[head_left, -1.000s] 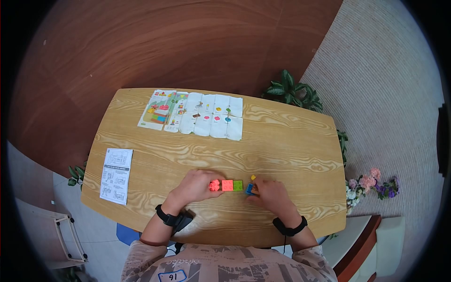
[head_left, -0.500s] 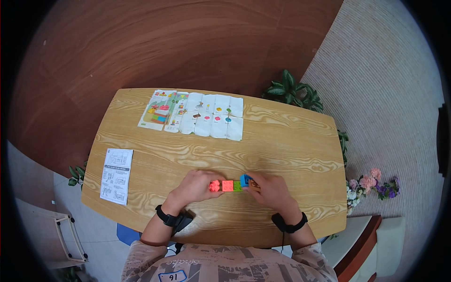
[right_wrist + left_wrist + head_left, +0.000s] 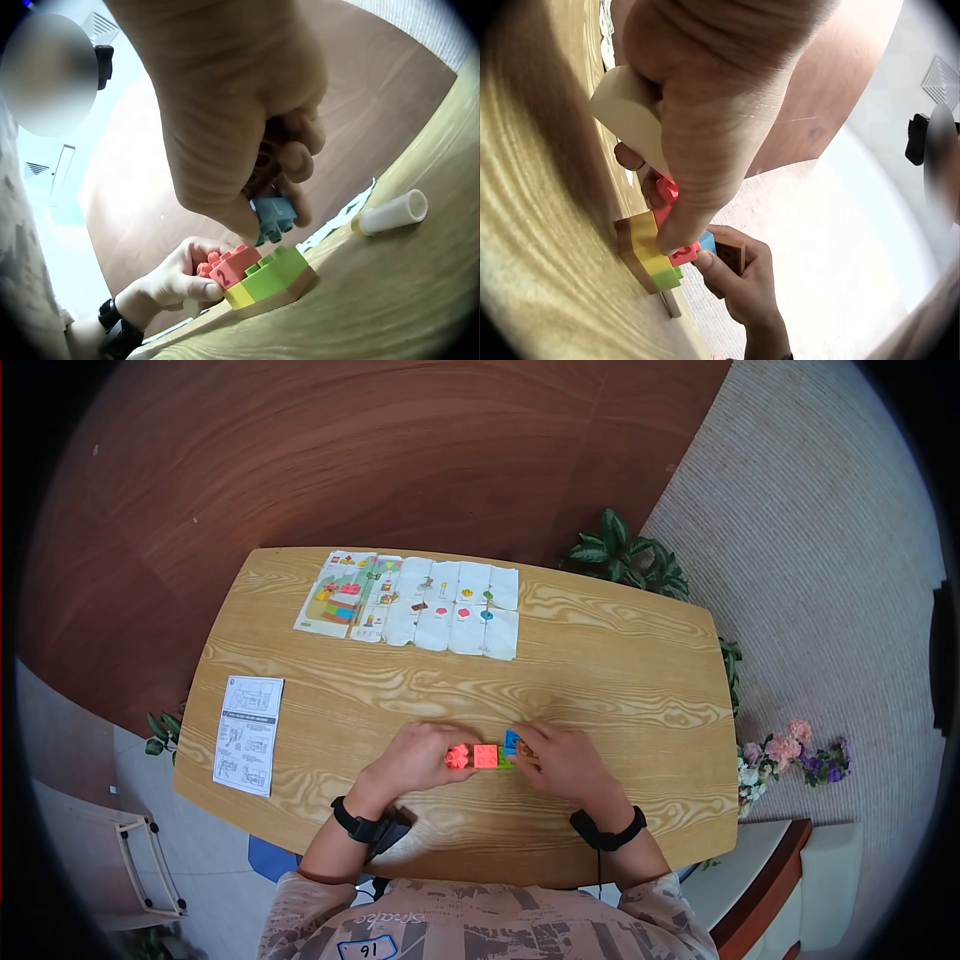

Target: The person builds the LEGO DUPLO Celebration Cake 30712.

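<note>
My left hand (image 3: 418, 755) grips the left end of a block build, the thumb pressed on a pink brick (image 3: 486, 756) printed with a 2. A pink flower-shaped piece (image 3: 457, 757) sits left of that brick. Lower down are a yellow brick (image 3: 649, 244), a green brick (image 3: 271, 274) with bare studs, and a brown base (image 3: 288, 300). Right above the green studs, my right hand (image 3: 566, 763) pinches a blue brick (image 3: 273, 219) between thumb and fingers, studs at its lower edge. A brown brick (image 3: 730, 255) also stays in that hand. Part of a cream, rounded thing (image 3: 632, 112) shows under my left hand.
A white tube with a yellow end (image 3: 396, 211) lies on the table near my right hand. An unfolded picture sheet (image 3: 430, 605) spreads along the far side of the wooden table (image 3: 620, 670). A printed instruction sheet (image 3: 247, 735) lies on the left.
My right hand has brought the blue brick and the brown brick leftward, from beside the build to over its green brick. My left hand keeps its grip in the same place.
</note>
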A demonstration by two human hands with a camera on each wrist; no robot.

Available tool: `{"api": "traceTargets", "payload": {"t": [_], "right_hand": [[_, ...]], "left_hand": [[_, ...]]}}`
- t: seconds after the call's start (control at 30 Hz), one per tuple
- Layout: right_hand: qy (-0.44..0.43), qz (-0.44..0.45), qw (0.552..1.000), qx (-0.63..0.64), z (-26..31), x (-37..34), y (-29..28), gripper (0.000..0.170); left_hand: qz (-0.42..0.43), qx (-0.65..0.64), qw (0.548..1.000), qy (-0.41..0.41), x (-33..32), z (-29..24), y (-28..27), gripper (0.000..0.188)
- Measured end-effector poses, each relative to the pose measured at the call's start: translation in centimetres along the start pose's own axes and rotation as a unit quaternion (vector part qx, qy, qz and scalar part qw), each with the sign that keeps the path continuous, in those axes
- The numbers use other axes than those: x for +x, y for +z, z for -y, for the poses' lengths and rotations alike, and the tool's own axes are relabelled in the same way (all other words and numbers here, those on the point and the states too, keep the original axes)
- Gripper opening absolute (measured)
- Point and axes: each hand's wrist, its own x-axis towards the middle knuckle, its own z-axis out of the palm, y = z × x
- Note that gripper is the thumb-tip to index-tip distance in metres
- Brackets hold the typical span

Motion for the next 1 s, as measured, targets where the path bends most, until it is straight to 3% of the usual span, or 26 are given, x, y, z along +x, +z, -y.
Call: {"api": "traceTargets", "payload": {"t": [0.73, 1.0], "right_hand": [[-0.075, -0.027, 0.997, 0.008, -0.6, 0.1, 0.7, 0.044], [-0.027, -0.037, 0.997, 0.064, -0.7, 0.4, 1.2, 0.021]], "left_hand": [[0.003, 0.003, 1.000, 0.000, 0.0, -0.1, 0.0, 0.041], [0.010, 0.000, 1.000, -0.008, 0.1, -0.5, -0.3, 0.039]]}}
